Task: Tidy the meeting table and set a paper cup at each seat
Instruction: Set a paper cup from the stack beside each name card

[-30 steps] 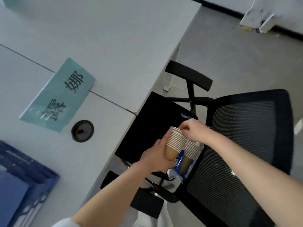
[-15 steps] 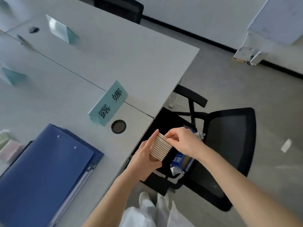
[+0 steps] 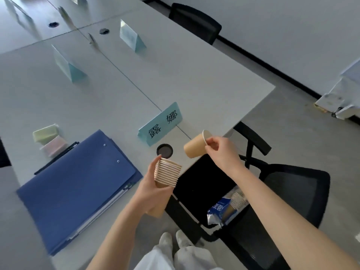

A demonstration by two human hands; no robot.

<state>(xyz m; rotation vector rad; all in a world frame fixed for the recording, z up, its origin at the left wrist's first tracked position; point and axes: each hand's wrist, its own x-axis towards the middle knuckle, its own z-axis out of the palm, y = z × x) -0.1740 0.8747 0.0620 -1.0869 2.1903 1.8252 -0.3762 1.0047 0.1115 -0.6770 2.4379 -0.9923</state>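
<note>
Your left hand (image 3: 153, 189) is closed around a stack (image 3: 167, 175) of nested paper cups, fingers wrapped on the lower body, thumb up the side, rims tilted up and to the right. The stack is held off the table (image 3: 194, 78), at its near edge.

Your right hand (image 3: 220, 151) pinches a single cup (image 3: 195, 146) by its rim between thumb and fingertips. The other fingers are curled in. That cup lies on its side in the air, mouth toward the right, base toward the left. It is clear of the stack and above the table's edge, just right of the round black grommet (image 3: 164, 151). It touches no surface.

On the table, a teal name card (image 3: 160, 126) stands just beyond the grommet. A blue folder (image 3: 78, 184) lies flat to the left, with a black pen (image 3: 56, 157) along its far edge. Beyond the pen sit pale sticky-note blocks (image 3: 49, 141). Two more teal name cards stand farther back.

A black chair (image 3: 282, 201) is pulled up at the table's edge, under your right forearm. On its seat lies an opened blue cup sleeve (image 3: 224, 209) with more cups showing at its open end. No cup stands on the table in this view.
</note>
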